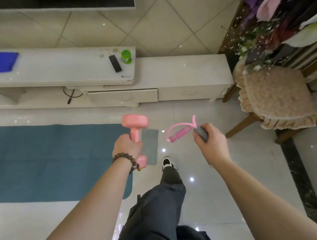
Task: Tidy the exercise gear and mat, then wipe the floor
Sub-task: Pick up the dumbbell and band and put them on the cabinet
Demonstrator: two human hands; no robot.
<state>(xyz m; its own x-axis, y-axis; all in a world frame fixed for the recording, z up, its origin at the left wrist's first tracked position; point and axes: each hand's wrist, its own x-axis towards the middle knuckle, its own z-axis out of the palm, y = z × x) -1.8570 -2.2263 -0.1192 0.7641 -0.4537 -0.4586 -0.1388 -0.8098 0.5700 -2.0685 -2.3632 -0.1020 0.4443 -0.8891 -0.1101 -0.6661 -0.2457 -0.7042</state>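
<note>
Mat lies flat on the floor at left, soft and rollable from its short edge; the left hand wraps its fingers round the pink dumbbell at its narrow bar, rigid and likely dense. Right hand curls round a grey handle of the jump rope, light and floppy, best kept bunched.

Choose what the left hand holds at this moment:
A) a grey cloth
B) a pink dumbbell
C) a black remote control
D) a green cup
B: the left hand, with a bead bracelet on its wrist, has its fingers curled round the grip of the pink dumbbell.
</note>
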